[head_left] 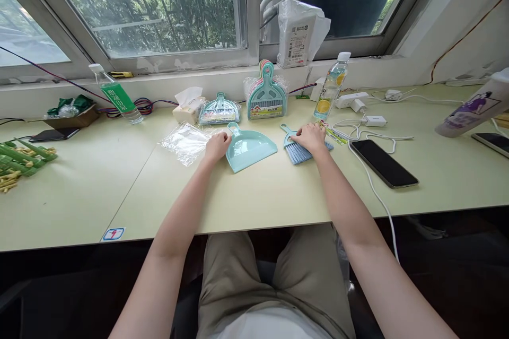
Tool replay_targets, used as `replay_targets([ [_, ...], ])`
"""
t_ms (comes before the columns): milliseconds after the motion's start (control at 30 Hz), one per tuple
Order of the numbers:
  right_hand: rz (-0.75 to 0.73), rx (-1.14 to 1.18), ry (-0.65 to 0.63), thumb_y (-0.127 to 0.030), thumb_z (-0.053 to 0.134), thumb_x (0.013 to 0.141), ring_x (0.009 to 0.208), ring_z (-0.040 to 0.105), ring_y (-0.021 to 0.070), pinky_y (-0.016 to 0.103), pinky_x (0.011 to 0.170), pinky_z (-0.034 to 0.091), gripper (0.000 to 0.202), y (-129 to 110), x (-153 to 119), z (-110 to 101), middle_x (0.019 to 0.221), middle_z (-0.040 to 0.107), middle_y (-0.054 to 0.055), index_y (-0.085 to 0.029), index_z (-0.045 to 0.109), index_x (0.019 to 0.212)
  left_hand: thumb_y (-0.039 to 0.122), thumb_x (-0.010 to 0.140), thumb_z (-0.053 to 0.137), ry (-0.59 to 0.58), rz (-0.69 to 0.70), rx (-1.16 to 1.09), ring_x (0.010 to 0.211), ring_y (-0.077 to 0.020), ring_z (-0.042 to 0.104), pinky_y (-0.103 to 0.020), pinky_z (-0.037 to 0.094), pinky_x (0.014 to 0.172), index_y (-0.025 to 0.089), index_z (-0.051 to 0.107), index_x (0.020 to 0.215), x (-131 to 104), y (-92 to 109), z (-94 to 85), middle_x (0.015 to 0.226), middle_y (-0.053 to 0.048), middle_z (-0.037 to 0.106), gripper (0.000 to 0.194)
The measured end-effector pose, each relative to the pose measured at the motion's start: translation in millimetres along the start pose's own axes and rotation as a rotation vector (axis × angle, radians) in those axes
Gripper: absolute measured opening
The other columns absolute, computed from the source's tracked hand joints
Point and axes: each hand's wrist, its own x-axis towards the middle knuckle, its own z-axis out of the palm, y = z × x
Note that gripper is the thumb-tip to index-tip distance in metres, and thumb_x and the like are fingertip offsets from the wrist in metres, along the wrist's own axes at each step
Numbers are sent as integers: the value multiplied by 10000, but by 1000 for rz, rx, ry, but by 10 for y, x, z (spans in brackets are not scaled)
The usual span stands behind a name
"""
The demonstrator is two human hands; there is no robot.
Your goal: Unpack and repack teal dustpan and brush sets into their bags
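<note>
A light-blue dustpan (251, 149) lies flat on the table in front of me, its handle pointing away. My left hand (218, 146) is closed at the dustpan's left edge, with the fingertips on its rim. To the right lies a small blue hand brush (297, 152), bristles toward me. My right hand (312, 137) is closed over the brush's right side, and its fingers partly hide the brush head. Crumpled clear plastic wrap (186, 142) lies just left of my left hand. A colourful cardboard label (336, 133) rests beyond my right hand.
Wrapped dustpan sets (267, 97) stand along the wall, beside a smaller wrapped set (220, 110) and a tissue pack (188, 105). Bottles (331, 86) stand at the back. A phone (384, 163) and white cables (368, 169) occupy the right side. Green pieces (27, 157) lie far left.
</note>
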Motion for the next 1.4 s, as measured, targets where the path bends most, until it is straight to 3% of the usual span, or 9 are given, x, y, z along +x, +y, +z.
replay_targets([
  [133, 51, 29, -35, -423, 701, 697, 1138, 479, 346, 500, 972, 319, 329, 4, 9, 5, 1099, 643, 165, -148, 759, 868, 364, 915, 384, -94, 21, 184, 712, -222, 532, -303, 279, 615, 208, 401, 567, -31, 42, -55, 662, -67, 565, 381],
  [300, 74, 196, 112, -394, 660, 731, 1118, 526, 320, 460, 959, 375, 276, -10, 46, -66, 1108, 654, 120, -187, 746, 891, 335, 916, 374, -130, 137, 217, 662, -195, 515, -307, 250, 589, 203, 384, 559, -59, 94, -7, 632, -56, 557, 380],
  [433, -65, 303, 149, -402, 643, 775, 1102, 547, 288, 415, 939, 400, 244, -177, -11, -115, 1089, 659, 92, -213, 725, 905, 339, 931, 367, -159, 216, 240, 697, -201, 540, -308, 274, 605, 200, 430, 568, -143, 231, 94, 681, -67, 598, 394],
  [600, -289, 281, 27, -391, 672, 770, 1097, 550, 271, 398, 930, 401, 187, -494, -205, -48, 1075, 674, 64, -234, 710, 865, 354, 944, 364, -220, 324, 251, 707, -204, 561, -309, 286, 611, 197, 488, 592, -340, 501, 203, 710, -72, 626, 405],
  [767, -397, 209, -54, -399, 667, 776, 1073, 551, 263, 382, 909, 414, 197, -659, -321, -38, 1037, 684, 60, -235, 701, 880, 324, 966, 311, -240, 501, 234, 763, -194, 586, -306, 323, 650, 197, 563, 672, -474, 640, 247, 805, -66, 659, 408],
  [900, -412, 219, -109, -403, 658, 792, 1062, 564, 251, 365, 894, 418, 200, -645, -311, -87, 1048, 696, 50, -234, 692, 893, 265, 925, 404, -136, 545, 294, 769, -192, 586, -312, 354, 667, 197, 610, 731, -422, 563, 200, 849, -59, 660, 291],
  [1067, -461, 257, -226, -444, 680, 781, 1004, 593, 224, 335, 848, 427, 209, -570, -257, -104, 1045, 713, 7, -265, 702, 886, 380, 876, 587, 94, 675, 353, 1015, -265, 558, -391, 379, 908, 192, 629, 1028, -251, 313, 99, 1022, -100, 650, 245],
  [1200, -494, 276, -242, -444, 684, 780, 977, 603, 215, 326, 849, 431, 212, -558, -240, -84, 1037, 717, 5, -267, 708, 895, 292, 853, 633, 86, 801, 417, 1156, -279, 500, -401, 373, 964, 209, 557, 1205, -182, 200, 119, 1242, -116, 576, 370],
  [1400, -521, 330, -255, -441, 683, 788, 1028, 589, 217, 315, 885, 437, 214, -577, -253, -53, 1042, 710, 16, -259, 704, 899, 94, 918, 376, 40, 925, 495, 1076, -241, 530, -377, 416, 950, 180, 580, 1157, -212, 250, 235, 1163, -113, 590, 326],
])
